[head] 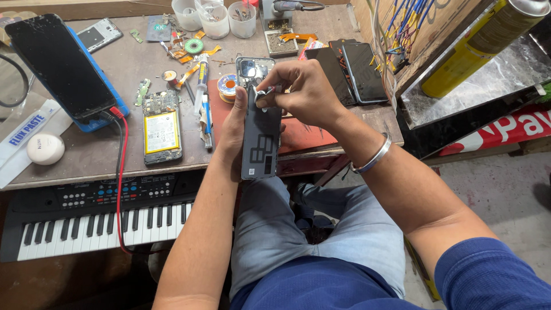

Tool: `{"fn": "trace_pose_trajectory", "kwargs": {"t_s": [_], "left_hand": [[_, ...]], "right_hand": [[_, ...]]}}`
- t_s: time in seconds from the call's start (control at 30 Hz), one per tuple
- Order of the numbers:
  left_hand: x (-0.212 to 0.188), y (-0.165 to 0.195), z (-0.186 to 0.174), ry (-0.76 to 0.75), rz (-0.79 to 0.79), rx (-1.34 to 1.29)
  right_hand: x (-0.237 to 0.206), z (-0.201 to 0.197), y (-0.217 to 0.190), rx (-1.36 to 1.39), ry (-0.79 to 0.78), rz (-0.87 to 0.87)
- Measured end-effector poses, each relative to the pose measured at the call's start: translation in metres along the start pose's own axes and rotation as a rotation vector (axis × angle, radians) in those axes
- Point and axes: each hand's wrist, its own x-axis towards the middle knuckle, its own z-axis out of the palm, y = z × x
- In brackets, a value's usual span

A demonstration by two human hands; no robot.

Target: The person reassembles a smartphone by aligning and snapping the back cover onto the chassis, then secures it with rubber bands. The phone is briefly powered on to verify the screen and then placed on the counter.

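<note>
The left hand (232, 129) wraps around the side of a dark grey phone back cover (261, 140), fingers closed on its edge, holding it upright above the lap just in front of the tabletop (86, 155). The right hand (307, 92) pinches a small silvery part (263, 99) against the cover's upper end, fingertips together on it. The cover is a long rounded rectangle, its inner face showing dark adhesive strips low down and a camera window at the top. Just left on the tabletop lies an opened phone (162, 127) with a yellow battery exposed. Further back stand three white plastic cups (215, 20) holding small metal bits, too small to tell apart, and a small square tray (281, 43) of dark scraps beside them
</note>
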Motion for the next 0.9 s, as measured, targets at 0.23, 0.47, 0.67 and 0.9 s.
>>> {"fn": "trace_pose_trajectory", "kwargs": {"t_s": [0.23, 0.47, 0.67, 0.9], "left_hand": [[0.001, -0.003, -0.003, 0.013, 0.016, 0.025], [0.002, -0.002, -0.002, -0.007, 0.055, 0.032], [0.001, -0.004, -0.005, -0.040, 0.062, -0.010], [0.000, -0.004, -0.003, -0.028, 0.084, -0.014]], "right_hand": [[-0.003, -0.006, 0.001, 0.011, -0.010, -0.022], [-0.008, -0.010, 0.004, 0.068, -0.006, 0.052], [-0.014, -0.014, 0.011, 0.138, -0.008, 0.095], [-0.020, -0.019, 0.018, 0.147, -0.002, 0.133]]}}
